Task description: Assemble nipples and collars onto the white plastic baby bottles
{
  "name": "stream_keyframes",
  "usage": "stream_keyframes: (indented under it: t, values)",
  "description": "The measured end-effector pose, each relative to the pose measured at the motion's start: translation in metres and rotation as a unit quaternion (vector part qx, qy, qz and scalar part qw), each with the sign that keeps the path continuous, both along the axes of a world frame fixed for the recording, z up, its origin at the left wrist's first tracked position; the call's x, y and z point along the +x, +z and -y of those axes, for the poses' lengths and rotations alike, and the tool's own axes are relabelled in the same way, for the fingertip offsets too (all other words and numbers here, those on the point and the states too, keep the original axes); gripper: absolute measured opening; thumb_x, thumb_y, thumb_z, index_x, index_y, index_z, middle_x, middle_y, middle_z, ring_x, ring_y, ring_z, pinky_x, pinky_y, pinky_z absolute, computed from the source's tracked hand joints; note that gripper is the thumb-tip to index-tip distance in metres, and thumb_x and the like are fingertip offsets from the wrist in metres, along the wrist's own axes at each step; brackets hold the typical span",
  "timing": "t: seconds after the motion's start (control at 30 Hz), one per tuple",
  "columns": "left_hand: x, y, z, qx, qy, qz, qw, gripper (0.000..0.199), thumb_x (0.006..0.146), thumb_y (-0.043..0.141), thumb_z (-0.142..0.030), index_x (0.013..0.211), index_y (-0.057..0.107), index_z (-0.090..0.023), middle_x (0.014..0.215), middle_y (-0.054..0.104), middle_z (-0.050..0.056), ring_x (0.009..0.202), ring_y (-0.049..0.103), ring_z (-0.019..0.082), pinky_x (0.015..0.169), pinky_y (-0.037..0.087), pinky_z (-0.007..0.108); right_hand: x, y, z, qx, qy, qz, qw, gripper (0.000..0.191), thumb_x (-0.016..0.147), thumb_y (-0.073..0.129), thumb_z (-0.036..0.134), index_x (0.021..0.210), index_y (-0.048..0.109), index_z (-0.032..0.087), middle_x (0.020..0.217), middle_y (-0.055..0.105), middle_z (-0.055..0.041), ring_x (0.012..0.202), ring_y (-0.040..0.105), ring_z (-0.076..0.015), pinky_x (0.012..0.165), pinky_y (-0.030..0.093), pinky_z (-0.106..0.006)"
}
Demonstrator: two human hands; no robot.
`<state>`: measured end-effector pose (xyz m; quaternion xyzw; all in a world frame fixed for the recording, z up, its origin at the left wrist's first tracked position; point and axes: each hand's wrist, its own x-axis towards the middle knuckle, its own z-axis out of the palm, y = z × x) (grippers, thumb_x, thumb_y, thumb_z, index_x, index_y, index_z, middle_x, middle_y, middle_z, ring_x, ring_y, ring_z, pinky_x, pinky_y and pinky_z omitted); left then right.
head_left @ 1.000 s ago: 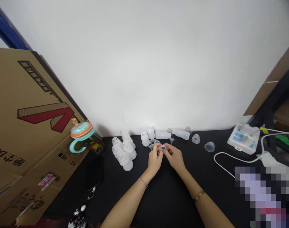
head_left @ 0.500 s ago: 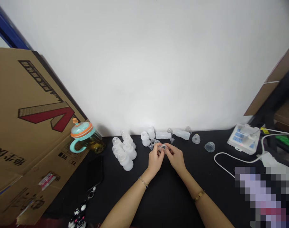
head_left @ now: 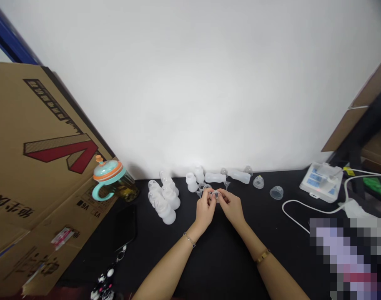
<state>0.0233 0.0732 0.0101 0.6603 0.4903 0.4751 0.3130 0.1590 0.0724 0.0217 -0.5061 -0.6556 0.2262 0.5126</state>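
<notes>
My left hand [head_left: 206, 207] and my right hand [head_left: 230, 207] meet over the black table, fingertips pinched on opposite sides of a translucent bottle ring [head_left: 216, 194]. A clear piece seems to sit inside it, partly hidden by the fingers. Just behind my left fingers lie loose rings [head_left: 202, 186] and a small clear funnel-shaped teat [head_left: 199, 194]. Another such teat [head_left: 227, 185] lies behind my right hand. White bottle bodies [head_left: 191, 182] stand beyond, and two more [head_left: 215, 178] lie on their sides near the wall.
Several assembled small bottles [head_left: 168, 213] stand in a cluster to the left. Clear domed caps [head_left: 276, 192] are on the right. A teal-handled drink cup [head_left: 115, 179], a phone [head_left: 125, 227], a cardboard box [head_left: 28, 175], a plastic case [head_left: 322, 182] and a white cable [head_left: 295, 203] lie around.
Almost nothing differs. Both hands stay in place on the ring, with only a slight shift of the fingertips and of the ring between them.
</notes>
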Motion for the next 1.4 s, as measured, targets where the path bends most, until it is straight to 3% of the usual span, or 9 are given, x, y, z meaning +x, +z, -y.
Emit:
stream_keyframes:
  t: [0.17, 0.6, 0.87, 1.2, 1.4]
  values:
    - [0.001, -0.002, -0.001, 0.016, 0.007, 0.000, 1.000, 0.027, 0.098, 0.052, -0.038, 0.119, 0.054, -0.022, 0.087, 0.069, 0.002, 0.061, 0.056, 0.014, 0.060, 0.043, 0.024, -0.001, -0.009, -0.006, -0.008, -0.011, -0.029, 0.999, 0.035, 0.085, 0.055, 0.033, 0.111, 0.074, 0.019, 0.095, 0.077, -0.0063, 0.052, 0.056, -0.0134, 0.055, 0.049, -0.027]
    - [0.001, 0.001, -0.003, 0.008, 0.012, 0.002, 1.000, 0.019, 0.095, 0.054, -0.036, 0.109, 0.053, -0.023, 0.084, 0.070, 0.000, 0.057, 0.055, 0.012, 0.058, 0.040, 0.023, 0.001, -0.012, -0.007, -0.006, -0.012, -0.005, 1.000, 0.034, 0.086, 0.054, 0.032, 0.109, 0.075, 0.019, 0.085, 0.075, -0.0045, 0.048, 0.050, -0.0128, 0.052, 0.045, -0.028]
    - [0.000, 0.001, -0.002, 0.000, -0.002, 0.012, 1.000, 0.023, 0.099, 0.049, -0.041, 0.113, 0.055, -0.023, 0.076, 0.065, -0.001, 0.058, 0.055, 0.014, 0.058, 0.040, 0.024, 0.000, -0.016, -0.008, -0.009, -0.002, -0.010, 1.000, 0.039, 0.094, 0.051, 0.039, 0.117, 0.074, 0.019, 0.105, 0.078, -0.0099, 0.064, 0.065, -0.0173, 0.063, 0.053, -0.030]
    - [-0.001, 0.002, -0.002, 0.006, 0.018, -0.020, 1.000, 0.017, 0.097, 0.052, -0.038, 0.103, 0.057, -0.023, 0.066, 0.058, -0.004, 0.055, 0.052, 0.013, 0.058, 0.039, 0.024, 0.001, -0.014, -0.008, 0.012, -0.011, 0.043, 0.999, 0.036, 0.096, 0.050, 0.041, 0.106, 0.077, 0.020, 0.078, 0.074, -0.0036, 0.057, 0.061, -0.0166, 0.057, 0.046, -0.027]
    - [-0.001, 0.003, -0.001, -0.005, 0.005, 0.000, 1.000, 0.022, 0.099, 0.049, -0.042, 0.104, 0.057, -0.022, 0.066, 0.059, -0.003, 0.055, 0.055, 0.013, 0.056, 0.039, 0.023, 0.002, -0.015, -0.008, 0.001, -0.002, 0.014, 1.000, 0.035, 0.095, 0.051, 0.039, 0.107, 0.077, 0.020, 0.090, 0.078, -0.0053, 0.067, 0.068, -0.0188, 0.064, 0.050, -0.028]
